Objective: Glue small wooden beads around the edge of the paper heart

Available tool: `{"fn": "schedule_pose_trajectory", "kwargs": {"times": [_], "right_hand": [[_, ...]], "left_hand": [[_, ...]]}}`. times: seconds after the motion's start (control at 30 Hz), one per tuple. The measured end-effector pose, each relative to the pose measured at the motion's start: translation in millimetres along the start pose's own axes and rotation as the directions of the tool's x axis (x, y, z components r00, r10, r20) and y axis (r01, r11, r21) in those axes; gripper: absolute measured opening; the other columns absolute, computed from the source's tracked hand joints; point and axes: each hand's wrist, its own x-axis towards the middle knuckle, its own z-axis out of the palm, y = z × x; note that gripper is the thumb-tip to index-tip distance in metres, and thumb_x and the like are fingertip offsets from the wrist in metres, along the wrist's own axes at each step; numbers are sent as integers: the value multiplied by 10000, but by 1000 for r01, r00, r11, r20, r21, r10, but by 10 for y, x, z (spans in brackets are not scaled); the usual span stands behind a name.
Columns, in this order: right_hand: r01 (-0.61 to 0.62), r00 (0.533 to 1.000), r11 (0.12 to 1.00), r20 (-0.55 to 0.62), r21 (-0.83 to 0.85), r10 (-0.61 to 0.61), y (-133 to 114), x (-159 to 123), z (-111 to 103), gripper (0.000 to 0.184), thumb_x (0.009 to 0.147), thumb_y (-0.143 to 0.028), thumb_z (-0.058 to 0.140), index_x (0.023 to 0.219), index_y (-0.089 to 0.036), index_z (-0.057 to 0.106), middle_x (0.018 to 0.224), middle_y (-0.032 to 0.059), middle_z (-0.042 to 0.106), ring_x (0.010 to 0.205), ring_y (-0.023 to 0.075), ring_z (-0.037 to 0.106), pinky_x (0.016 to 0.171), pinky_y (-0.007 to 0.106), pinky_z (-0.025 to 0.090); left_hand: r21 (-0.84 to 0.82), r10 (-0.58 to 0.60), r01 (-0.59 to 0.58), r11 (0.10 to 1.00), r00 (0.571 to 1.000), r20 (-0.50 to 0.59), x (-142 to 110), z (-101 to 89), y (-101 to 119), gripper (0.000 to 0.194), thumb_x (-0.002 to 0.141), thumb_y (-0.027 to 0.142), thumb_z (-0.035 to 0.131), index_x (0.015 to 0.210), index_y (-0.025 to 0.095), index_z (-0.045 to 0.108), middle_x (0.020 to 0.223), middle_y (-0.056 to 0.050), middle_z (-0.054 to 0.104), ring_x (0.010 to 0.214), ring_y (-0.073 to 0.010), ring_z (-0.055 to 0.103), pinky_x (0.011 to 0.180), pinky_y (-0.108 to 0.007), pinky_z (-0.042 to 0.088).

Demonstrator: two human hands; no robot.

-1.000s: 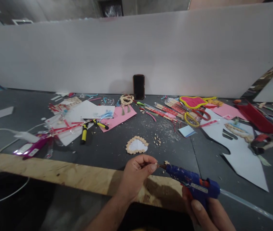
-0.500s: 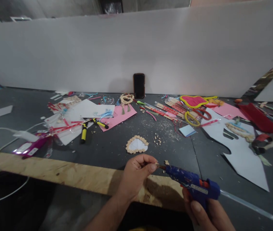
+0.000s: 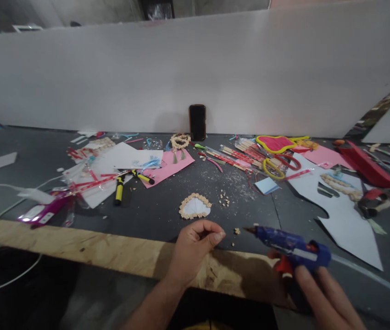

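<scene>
My left hand hovers over the table's front edge, thumb and forefinger pinched. Whatever is between the fingertips is too small to make out. In my right hand is a blue hot glue gun with a red trigger, a clear glue stick running out of its back. Its nozzle points left, a short way from my left fingertips. Just beyond my left hand lies a white paper shape with small tan pieces along most of its border. A few loose tan pieces sit by the nozzle.
More tan bits lie right of the paper shape. Yellow-black pliers, a purple tool and white cable are at left. A phone leans on the back panel. Scissors and a white cutout are at right.
The glue gun in my right hand has drawn back to the right, its nozzle leaving my left fingertips. My left hand stays almost in place, still pinched.
</scene>
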Motion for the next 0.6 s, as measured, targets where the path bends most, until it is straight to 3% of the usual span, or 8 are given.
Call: {"fn": "schedule_pose_trajectory", "kwargs": {"times": [0.07, 0.17, 0.27, 0.37, 0.43, 0.5, 0.57, 0.6], "right_hand": [[35, 996, 996, 79, -80, -29, -44, 232, -79, 429, 782, -595, 454, 860, -241, 685, 806, 44, 722, 739, 228, 678, 569, 264, 543], [66, 994, 946, 103, -317, -35, -77, 577, -129, 492, 797, -613, 350, 675, -232, 634, 623, 56, 685, 582, 227, 653, 499, 304, 508], [42, 993, 791, 110, -610, 33, -67, 781, -130, 518, 812, -625, 318, 554, -243, 554, 487, 62, 616, 458, 236, 604, 419, 325, 433], [22, 998, 647, 59, -762, 35, -93, 796, -121, 514, 817, -643, 342, 583, -249, 574, 477, 62, 604, 416, 242, 580, 362, 314, 368], [35, 991, 606, -49, -794, -123, -132, 734, -80, 477, 832, -620, 361, 691, -247, 624, 590, 80, 654, 480, 253, 608, 358, 314, 366], [162, 925, 620, -100, -768, -366, -163, 651, 28, 407, 870, -531, 376, 843, -230, 648, 777, 99, 692, 624, 250, 651, 431, 325, 437], [412, 843, 630, 14, -658, -537, -172, 577, 204, 319, 901, -404, 387, 940, -217, 643, 898, 90, 692, 750, 213, 664, 579, 312, 508], [505, 826, 633, 118, -586, -551, -170, 550, 306, 279, 902, -354, 405, 989, -224, 637, 933, 76, 690, 800, 193, 663, 650, 297, 519]], "left_hand": [[62, 20, -20, 998, 1000, -8, -3, -17, -18, 81, 695, 236, 703, 728, 163, 690, 678, 6, 615, 659, -101, 497, 632, -193, 384], [160, 47, -47, 986, 999, 5, -4, -37, -37, 66, 716, 230, 671, 738, 169, 683, 667, 16, 572, 641, -99, 458, 609, -196, 357], [233, 69, -71, 970, 997, 19, 3, -42, -44, 58, 725, 225, 650, 736, 174, 674, 693, 16, 561, 646, -101, 448, 608, -203, 346], [271, 74, -75, 960, 997, 14, 13, -43, -52, 52, 719, 225, 651, 728, 179, 673, 721, 13, 568, 651, -103, 448, 605, -206, 343], [279, 70, -72, 957, 997, 18, 19, -42, -58, 51, 716, 225, 654, 725, 180, 673, 735, 10, 572, 652, -104, 450, 603, -207, 344], [278, 63, -69, 958, 998, 27, 25, -36, -64, 50, 712, 225, 657, 721, 178, 672, 739, 8, 573, 653, -106, 456, 602, -210, 348], [280, 63, -70, 958, 997, 32, 31, -26, -66, 46, 707, 220, 657, 714, 177, 671, 740, 4, 574, 662, -110, 466, 607, -213, 354], [284, 67, -74, 956, 997, 32, 34, -21, -66, 42, 703, 215, 657, 711, 177, 672, 743, 2, 577, 670, -113, 472, 612, -214, 358]]}}
